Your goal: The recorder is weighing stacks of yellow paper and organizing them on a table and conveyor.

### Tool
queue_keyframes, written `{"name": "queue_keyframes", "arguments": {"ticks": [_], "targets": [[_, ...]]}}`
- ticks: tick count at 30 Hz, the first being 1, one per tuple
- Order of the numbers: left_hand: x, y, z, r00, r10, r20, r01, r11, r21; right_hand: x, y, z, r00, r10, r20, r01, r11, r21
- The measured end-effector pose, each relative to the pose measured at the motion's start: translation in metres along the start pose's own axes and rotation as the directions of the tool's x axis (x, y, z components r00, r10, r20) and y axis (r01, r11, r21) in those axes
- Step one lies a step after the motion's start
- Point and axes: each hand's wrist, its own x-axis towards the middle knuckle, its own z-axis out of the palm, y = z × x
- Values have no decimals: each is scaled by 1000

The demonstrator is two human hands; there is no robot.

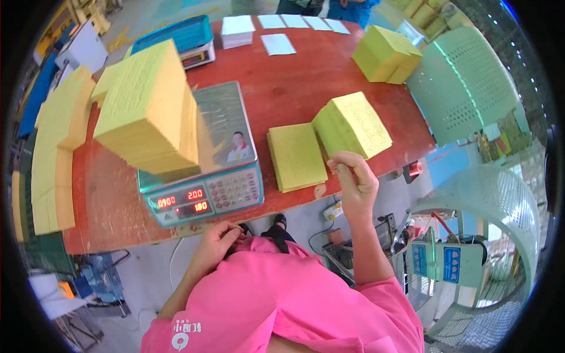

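My right hand (356, 183) is raised at the table's front edge, thumb and fingers pinched together. Whether anything small sits in the pinch, I cannot make out. Just beyond it leans a thick stack of yellow paper sheets (353, 126), tilted against a lower, flat yellow stack (298, 157). My left hand (221, 243) is held by my waist, in front of the scale, with its fingers curled in and partly hidden. On the digital scale (229, 191), with red lit digits, stands a tall block of yellow paper (156, 112).
More yellow stacks line the red table's (282, 76) left side (59, 153), and another block (385, 56) stands far right. A second scale with a blue tray (173, 35) and white papers (237, 30) are at the back. A perforated green chair (471, 82) adjoins the right edge.
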Motion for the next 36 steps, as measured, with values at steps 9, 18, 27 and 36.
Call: {"name": "queue_keyframes", "arguments": {"ticks": [9,18,27,36], "targets": [[89,99,88,960,167,224,-143,982,-119,40,29,-104,926,214,-312,-193,976,96],[211,154,177,999,54,-8,-55,985,-162,80,157,-152,939,341,-41,-297,869,396],[222,182,229,981,-145,-129,119,974,-191,82,160,-126,897,293,332,-437,710,553],[239,147,233,992,-126,-7,109,884,-455,55,181,-117,921,224,320,-336,872,357]]}}
